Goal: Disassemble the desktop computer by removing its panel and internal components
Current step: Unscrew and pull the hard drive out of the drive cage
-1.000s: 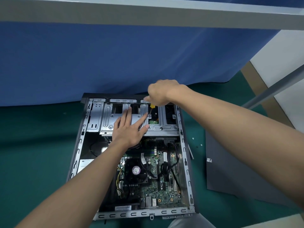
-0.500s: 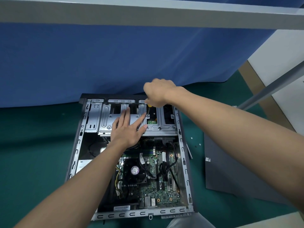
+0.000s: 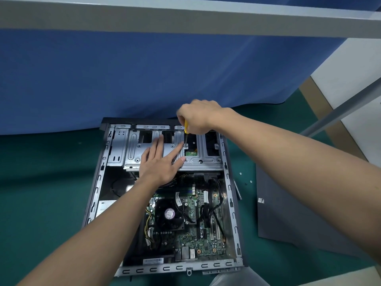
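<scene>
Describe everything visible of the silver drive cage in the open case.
The drive cage is bare stamped sheet metal with ribs, screw holes and rectangular cut-outs showing a green board beneath. It lies flat across the far end of the case. The left hand rests flat on it; the right hand holds a yellow-handled screwdriver, tip at one of its screws.

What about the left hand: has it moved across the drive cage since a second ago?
No. The left hand still lies flat on the drive cage, its index fingertip beside the same screw under the screwdriver.
</scene>
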